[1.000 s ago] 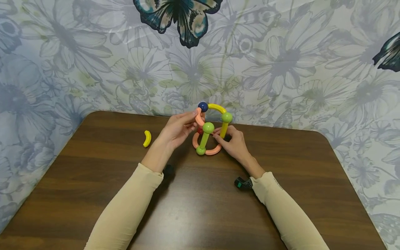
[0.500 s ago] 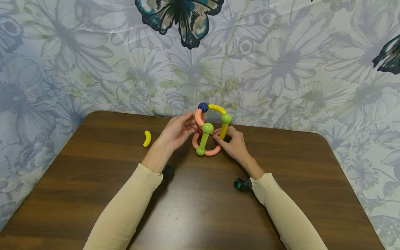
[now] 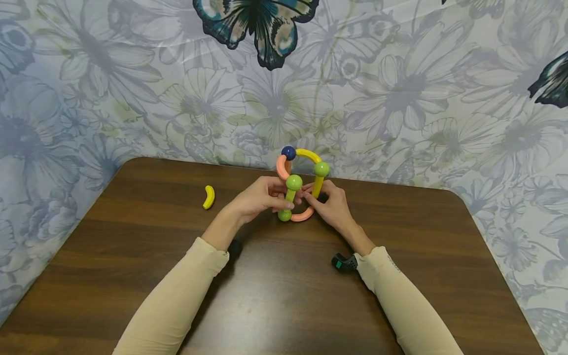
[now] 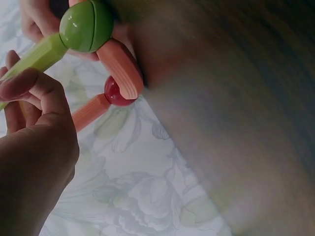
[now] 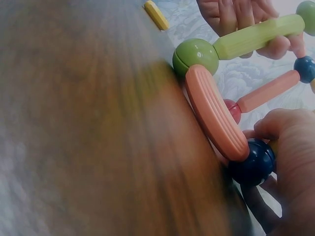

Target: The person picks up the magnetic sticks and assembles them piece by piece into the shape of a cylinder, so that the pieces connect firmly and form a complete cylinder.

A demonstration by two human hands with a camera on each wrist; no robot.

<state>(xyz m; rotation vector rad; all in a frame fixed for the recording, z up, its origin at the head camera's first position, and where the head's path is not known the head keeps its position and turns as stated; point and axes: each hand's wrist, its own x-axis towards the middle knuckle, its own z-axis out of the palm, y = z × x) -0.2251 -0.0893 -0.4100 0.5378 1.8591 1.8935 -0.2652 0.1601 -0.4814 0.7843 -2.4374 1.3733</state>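
Note:
A frame of magnetic rods and balls stands on the table between my hands. My left hand (image 3: 255, 199) pinches its upright light-green rod (image 5: 258, 37), which has a green ball (image 3: 294, 183) on top and another green ball (image 5: 196, 56) below. My right hand (image 3: 334, 204) holds the yellow rod (image 3: 317, 186) low down, close to a dark blue ball (image 5: 251, 162) at the base. Curved coral pieces (image 5: 216, 115) join the bottom balls, with a red ball (image 4: 115, 92) at the back. Up top, a blue ball (image 3: 289, 152) links a coral curve (image 3: 282, 167) and a yellow curve (image 3: 308, 154).
A loose curved yellow piece (image 3: 209, 197) lies on the brown wooden table (image 3: 275, 286), left of the frame. Behind the table's far edge hangs a flowered backdrop (image 3: 399, 98) with butterflies.
My left hand has let go of the upper coral curve, come down, and taken hold of the light-green rod. My right hand keeps its place at the yellow rod.

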